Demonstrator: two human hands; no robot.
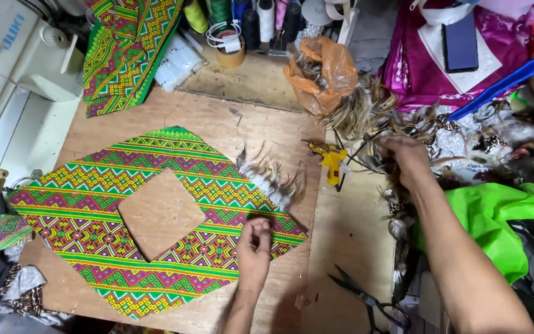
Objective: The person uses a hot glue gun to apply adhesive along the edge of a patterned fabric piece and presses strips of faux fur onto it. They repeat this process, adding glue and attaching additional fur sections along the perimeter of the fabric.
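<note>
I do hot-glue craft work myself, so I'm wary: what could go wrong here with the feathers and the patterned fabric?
The yellow glue gun lies on the wooden table near the feathers already on the patterned fabric; if hot, it might singe them. The left hand pinches the fabric edge and could shift it while the right hand reaches into the feather pile. Open scissors lie near the forearm.
</note>
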